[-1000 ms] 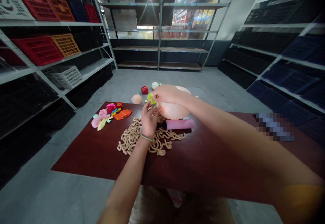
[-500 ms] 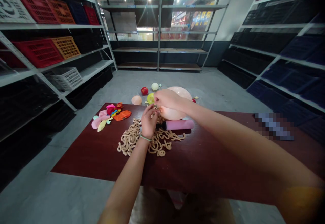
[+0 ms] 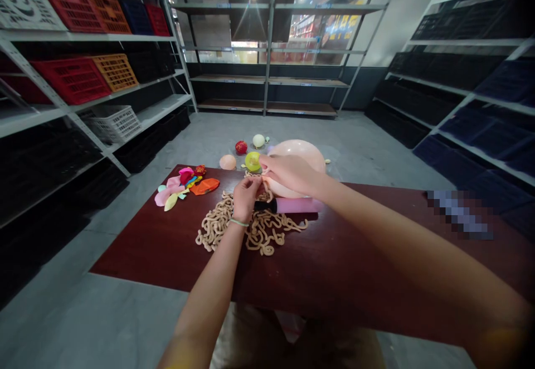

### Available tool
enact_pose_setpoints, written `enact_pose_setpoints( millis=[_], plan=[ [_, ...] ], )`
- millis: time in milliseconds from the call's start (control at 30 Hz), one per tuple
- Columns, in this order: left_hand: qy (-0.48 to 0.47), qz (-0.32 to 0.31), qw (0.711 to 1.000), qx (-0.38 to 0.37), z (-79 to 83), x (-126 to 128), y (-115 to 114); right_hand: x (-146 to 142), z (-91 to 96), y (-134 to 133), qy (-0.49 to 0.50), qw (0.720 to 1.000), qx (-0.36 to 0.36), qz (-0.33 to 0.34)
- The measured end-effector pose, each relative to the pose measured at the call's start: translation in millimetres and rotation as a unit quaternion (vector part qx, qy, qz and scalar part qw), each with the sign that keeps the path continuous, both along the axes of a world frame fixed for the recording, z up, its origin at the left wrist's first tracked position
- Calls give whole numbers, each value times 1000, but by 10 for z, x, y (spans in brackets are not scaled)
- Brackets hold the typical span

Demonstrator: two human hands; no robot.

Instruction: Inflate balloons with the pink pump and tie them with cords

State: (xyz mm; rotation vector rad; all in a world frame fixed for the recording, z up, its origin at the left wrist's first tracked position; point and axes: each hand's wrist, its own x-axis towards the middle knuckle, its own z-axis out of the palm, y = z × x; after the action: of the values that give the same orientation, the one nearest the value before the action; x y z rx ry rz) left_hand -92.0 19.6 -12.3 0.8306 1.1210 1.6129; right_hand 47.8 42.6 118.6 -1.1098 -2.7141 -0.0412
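Observation:
A large pale pink balloon (image 3: 298, 154) rests at the table's far edge, and my right hand (image 3: 288, 174) pinches its lower front near the neck. My left hand (image 3: 246, 199) is closed around a strand rising from a tangled heap of tan cord (image 3: 234, 229), close to the balloon. A pink hand pump (image 3: 298, 205) with a black nozzle lies just below both hands. Beyond the table sit small peach (image 3: 228, 162), red (image 3: 241, 147), cream (image 3: 258, 141) and yellow-green (image 3: 253, 161) balloons. Loose pink, orange and yellow balloons (image 3: 179, 189) lie on the tabletop at left.
The dark red table (image 3: 137, 252) fills the foreground, with a pixelated patch (image 3: 460, 215) on its right side. Metal shelves (image 3: 104, 37) holding red, orange and black crates line both sides, and a white wire basket (image 3: 112, 125) stands on the left. More shelving stands ahead.
My right hand has slid right and down along the balloon, showing more of its top. The view has shifted slightly, and the left hand stays at the strand.

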Motion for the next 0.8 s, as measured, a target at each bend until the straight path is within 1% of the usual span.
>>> enact_pose_setpoints(
  millis=[133,233,300,400,467,533,667,733,800],
  plan=[
    [-89,-2,995,-42,29,-29,6,116,-85,-77,2,998,-26,61],
    [-127,4,991,-42,45,-40,-6,193,-245,-83,22,995,-23,91],
    [-141,10,989,-36,56,-28,-18,218,-379,-113,25,997,-4,76],
    [-147,21,988,-32,69,9,-38,201,-569,-196,23,998,52,15],
    [-149,21,988,-23,75,33,-52,163,-670,-239,19,996,83,-13],
    [-151,18,988,-15,78,48,-62,122,-748,-243,10,994,107,-25],
    [-145,11,989,-15,73,48,-59,97,-823,-176,5,991,129,-27],
    [-136,17,991,-12,63,35,-48,123,-810,-157,10,991,131,0],
    [-115,32,993,-10,51,14,-34,164,-771,-169,13,990,137,42]
  ],
)
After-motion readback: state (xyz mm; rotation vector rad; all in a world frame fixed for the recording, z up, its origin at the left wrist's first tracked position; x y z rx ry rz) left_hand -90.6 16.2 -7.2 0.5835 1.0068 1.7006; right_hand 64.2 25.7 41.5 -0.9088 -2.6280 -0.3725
